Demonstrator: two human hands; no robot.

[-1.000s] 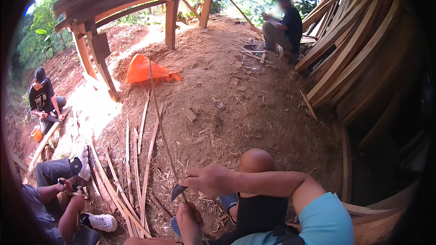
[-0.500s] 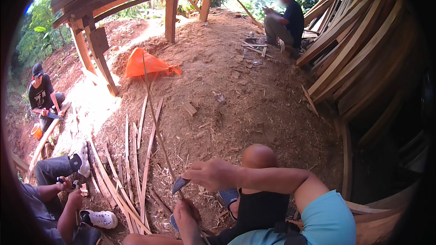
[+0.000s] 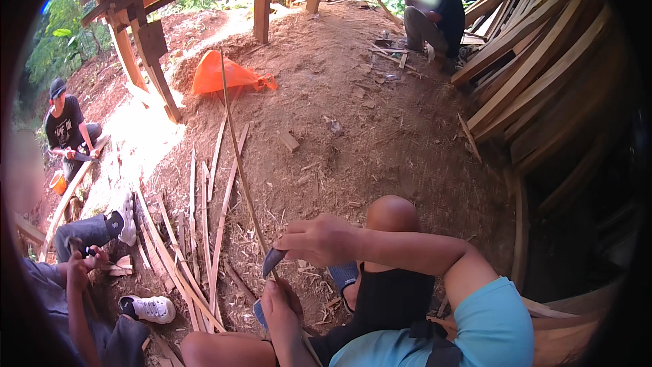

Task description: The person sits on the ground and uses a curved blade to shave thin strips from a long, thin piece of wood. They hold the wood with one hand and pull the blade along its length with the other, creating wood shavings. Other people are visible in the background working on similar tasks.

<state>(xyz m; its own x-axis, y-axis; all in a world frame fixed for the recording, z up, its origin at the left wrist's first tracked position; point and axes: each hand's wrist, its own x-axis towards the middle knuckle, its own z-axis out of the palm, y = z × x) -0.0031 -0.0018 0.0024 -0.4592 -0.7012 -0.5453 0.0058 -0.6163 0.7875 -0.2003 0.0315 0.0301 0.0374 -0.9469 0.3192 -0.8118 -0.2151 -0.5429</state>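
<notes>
My left hand [image 3: 280,307] is closed around the lower part of a long, thin wooden strip [image 3: 242,163], which points up and away from me. Just above it, my right hand [image 3: 320,239] grips a knife; its dark curved blade [image 3: 273,262] lies against the strip, and the handle is hidden in my fingers. The strip's lower end runs back past my left wrist toward my lap, between my bent knees.
More long strips [image 3: 204,231] lie on the ground to the left. Close by on the left sits a person [image 3: 85,272] working with both hands. Another person [image 3: 68,129] crouches farther left, a third [image 3: 438,17] far right. Stacked timber [image 3: 543,61] leans on the right; an orange sheet [image 3: 227,76] lies ahead.
The view has tipped slightly down, so the ground ahead sits higher in the picture. My hands, strip and knife keep nearly the same arrangement. The near person's hands have shifted.
</notes>
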